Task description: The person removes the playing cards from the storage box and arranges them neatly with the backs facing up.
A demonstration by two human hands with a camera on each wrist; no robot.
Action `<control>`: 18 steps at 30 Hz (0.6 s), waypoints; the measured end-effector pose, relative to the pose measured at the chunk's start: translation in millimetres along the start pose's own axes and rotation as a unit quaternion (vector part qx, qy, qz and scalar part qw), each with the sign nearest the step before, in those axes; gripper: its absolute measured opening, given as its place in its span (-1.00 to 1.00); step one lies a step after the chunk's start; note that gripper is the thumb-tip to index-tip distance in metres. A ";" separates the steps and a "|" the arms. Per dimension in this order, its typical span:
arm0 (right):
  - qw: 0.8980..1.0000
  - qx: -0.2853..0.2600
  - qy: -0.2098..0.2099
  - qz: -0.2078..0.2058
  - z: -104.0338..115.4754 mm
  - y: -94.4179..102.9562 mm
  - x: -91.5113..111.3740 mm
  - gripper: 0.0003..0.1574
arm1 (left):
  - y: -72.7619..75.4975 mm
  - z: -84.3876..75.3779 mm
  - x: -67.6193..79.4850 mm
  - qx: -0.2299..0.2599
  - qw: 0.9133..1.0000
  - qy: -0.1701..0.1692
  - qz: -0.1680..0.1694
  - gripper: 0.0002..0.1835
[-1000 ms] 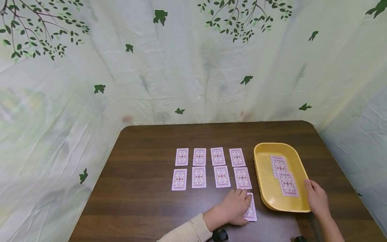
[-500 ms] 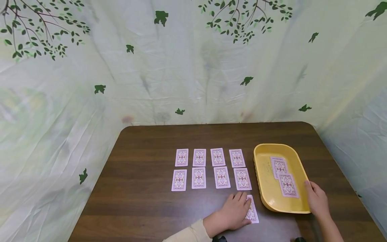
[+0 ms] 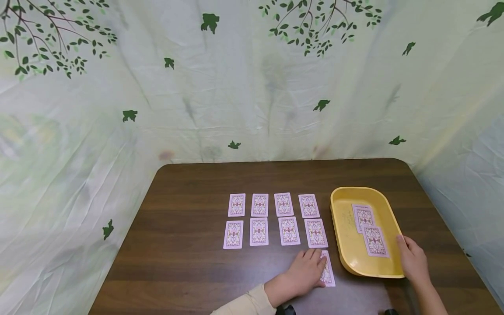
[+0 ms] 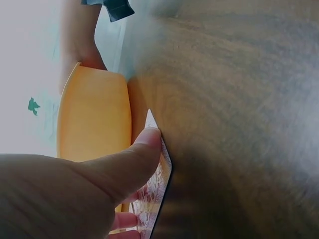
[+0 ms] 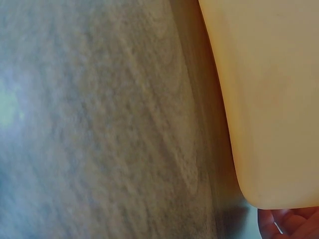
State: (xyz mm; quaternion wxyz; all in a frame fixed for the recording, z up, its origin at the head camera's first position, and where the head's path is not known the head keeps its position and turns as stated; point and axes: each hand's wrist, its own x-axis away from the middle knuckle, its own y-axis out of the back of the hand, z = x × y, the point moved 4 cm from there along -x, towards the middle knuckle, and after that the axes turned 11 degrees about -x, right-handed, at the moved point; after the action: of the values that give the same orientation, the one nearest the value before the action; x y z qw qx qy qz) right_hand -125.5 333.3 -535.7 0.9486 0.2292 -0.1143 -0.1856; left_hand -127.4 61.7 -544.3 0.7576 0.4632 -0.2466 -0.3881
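My left hand [image 3: 302,274] lies over a playing card [image 3: 328,275] placed back up on the table, below the right-hand column of cards. In the left wrist view the thumb [image 4: 148,138] holds one edge of that card, while the fingertips [image 4: 124,220] reach its other side. On the right, my right hand [image 3: 414,260] grips the lower right rim of a yellow tray [image 3: 348,251], thumb at the rim. Two overlapping cards [image 3: 376,243] lie back up inside. The right wrist view has the tray's outer wall [image 5: 274,99] and a few fingers [image 5: 284,223] at its corner.
Two rows of cards, back up, lie left of the tray; one is the lower-left card [image 3: 234,235]. The brown wooden table [image 3: 177,245] ends at a pale curtain [image 3: 252,87] with leaf and bird prints.
The card under my left hand slid slightly toward me and right, then back up and left, the hand moving with it. My right hand and the tray stay in place.
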 end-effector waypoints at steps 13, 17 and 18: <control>1.000 0.001 -0.008 -0.004 -1.0 0.5 -0.1 -0.29 | 0.0 3.7 -1.3 -0.011 1.000 0.001 -0.015 -0.28; 1.000 0.003 -0.004 -0.005 -2.0 0.1 -0.7 -0.31 | 1.8 5.3 -1.2 -0.003 1.000 -0.003 -0.018 -0.26; 1.000 0.005 0.000 -0.004 -2.0 0.1 -0.8 -0.31 | 2.9 6.5 -1.9 0.004 1.000 -0.004 -0.019 -0.26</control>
State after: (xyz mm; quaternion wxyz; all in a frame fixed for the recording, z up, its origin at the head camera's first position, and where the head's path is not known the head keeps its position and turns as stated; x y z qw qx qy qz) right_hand -125.7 334.5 -537.5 0.9468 0.2342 -0.1146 -0.1888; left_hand -132.3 60.6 -538.8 0.7472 0.4695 -0.2426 -0.4030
